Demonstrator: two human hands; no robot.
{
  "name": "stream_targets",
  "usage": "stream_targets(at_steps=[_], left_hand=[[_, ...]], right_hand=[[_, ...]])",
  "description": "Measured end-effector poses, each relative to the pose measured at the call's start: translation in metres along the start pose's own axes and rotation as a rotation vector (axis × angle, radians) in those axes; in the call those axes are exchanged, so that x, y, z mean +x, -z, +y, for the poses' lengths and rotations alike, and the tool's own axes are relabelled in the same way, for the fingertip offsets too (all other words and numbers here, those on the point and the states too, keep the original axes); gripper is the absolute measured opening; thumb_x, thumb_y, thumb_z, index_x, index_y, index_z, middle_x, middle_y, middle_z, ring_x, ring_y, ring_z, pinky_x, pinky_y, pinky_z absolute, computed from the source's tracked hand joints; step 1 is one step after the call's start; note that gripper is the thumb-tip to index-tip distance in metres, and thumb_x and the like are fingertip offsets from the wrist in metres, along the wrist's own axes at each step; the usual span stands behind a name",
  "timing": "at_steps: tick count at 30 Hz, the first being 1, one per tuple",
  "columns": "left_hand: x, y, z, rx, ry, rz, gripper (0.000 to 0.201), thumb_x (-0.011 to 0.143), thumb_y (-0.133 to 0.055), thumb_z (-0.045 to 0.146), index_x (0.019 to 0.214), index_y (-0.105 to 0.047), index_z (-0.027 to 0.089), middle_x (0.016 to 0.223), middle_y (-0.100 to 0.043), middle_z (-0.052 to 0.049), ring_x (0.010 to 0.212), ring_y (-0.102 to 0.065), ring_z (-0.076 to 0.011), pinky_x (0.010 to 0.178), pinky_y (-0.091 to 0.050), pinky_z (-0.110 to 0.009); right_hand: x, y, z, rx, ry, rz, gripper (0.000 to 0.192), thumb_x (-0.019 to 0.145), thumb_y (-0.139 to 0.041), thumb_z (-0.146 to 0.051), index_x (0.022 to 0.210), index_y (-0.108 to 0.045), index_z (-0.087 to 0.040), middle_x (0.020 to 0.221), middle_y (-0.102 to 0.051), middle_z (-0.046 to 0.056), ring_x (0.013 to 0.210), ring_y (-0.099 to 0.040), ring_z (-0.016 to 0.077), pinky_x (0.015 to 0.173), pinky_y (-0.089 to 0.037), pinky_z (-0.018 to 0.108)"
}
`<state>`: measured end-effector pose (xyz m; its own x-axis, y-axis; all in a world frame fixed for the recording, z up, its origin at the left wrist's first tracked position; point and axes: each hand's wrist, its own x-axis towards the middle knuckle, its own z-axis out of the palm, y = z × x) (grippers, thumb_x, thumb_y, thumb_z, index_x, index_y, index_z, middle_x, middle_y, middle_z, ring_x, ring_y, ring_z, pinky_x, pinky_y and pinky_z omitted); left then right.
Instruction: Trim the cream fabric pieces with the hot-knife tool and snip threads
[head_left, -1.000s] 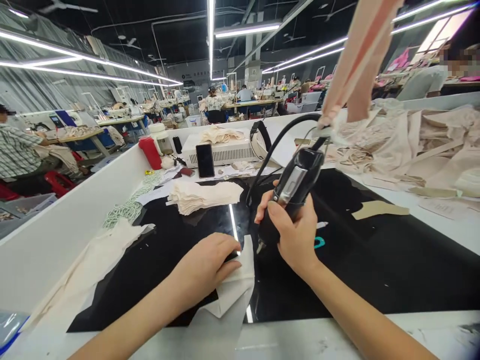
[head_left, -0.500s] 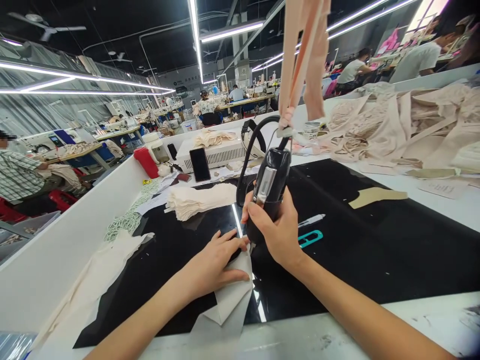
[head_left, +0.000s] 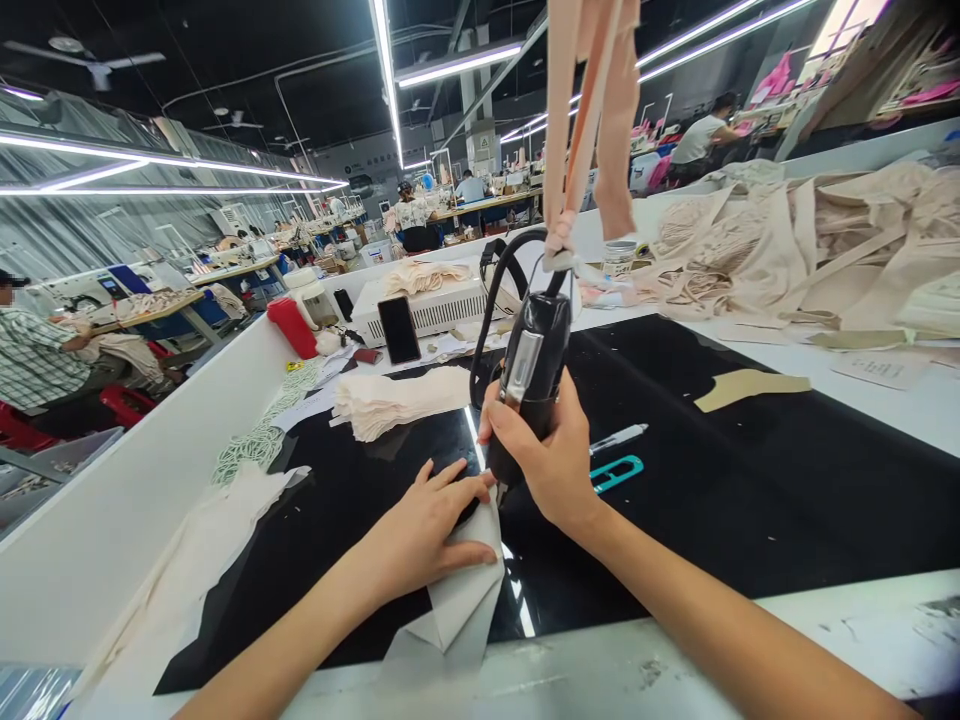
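My right hand [head_left: 559, 465] is wrapped round a black corded hand tool [head_left: 529, 370] with a silver lever on its side. The tool stands nearly upright, its narrow tip pointing down at the right edge of a folded pale fabric piece [head_left: 469, 590]. Pink fabric strips [head_left: 577, 120] tied to its top hang from above. Spread flat, my left hand [head_left: 431, 520] presses on the fabric just left of the tip, fingers apart. Where exactly the tip meets the cloth is too small to tell. Under everything lies a glossy black sheet [head_left: 712, 510].
Right of the tool lie a white pen [head_left: 619, 438], a teal slotted handle [head_left: 619, 473] and a beige pattern piece [head_left: 750, 388]. Behind are stacked fabric pieces [head_left: 405, 402], a phone [head_left: 399, 330] and a white box [head_left: 360, 310]. Beige fabric [head_left: 825, 250] is heaped at right; a wall [head_left: 142, 470] borders the left.
The tool and my right hand have shifted slightly left in view, along with nearby objects on the right. My left hand stays on the fabric. A brownish shape now covers the upper right corner.
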<state>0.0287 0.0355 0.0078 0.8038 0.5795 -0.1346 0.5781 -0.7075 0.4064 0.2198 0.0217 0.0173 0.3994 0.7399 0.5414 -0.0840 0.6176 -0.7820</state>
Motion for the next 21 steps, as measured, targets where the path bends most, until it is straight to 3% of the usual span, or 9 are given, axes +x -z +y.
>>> stream_targets(at_steps=[21], left_hand=[[-0.0011,0.0020,0.0013,0.039,-0.019,0.009,0.037,0.106,-0.088,0.036,0.134,-0.068,0.024,0.159,-0.073,-0.016,0.173,-0.045,-0.0419,0.138,-0.028,-0.085]], right_hand=[[-0.0005,-0.0012,-0.0023,-0.003,-0.011,-0.008,0.030,0.092,-0.087,-0.043,0.104,-0.062,-0.030,0.085,-0.064,-0.005,0.073,-0.059,0.0184,0.063,-0.055,0.032]])
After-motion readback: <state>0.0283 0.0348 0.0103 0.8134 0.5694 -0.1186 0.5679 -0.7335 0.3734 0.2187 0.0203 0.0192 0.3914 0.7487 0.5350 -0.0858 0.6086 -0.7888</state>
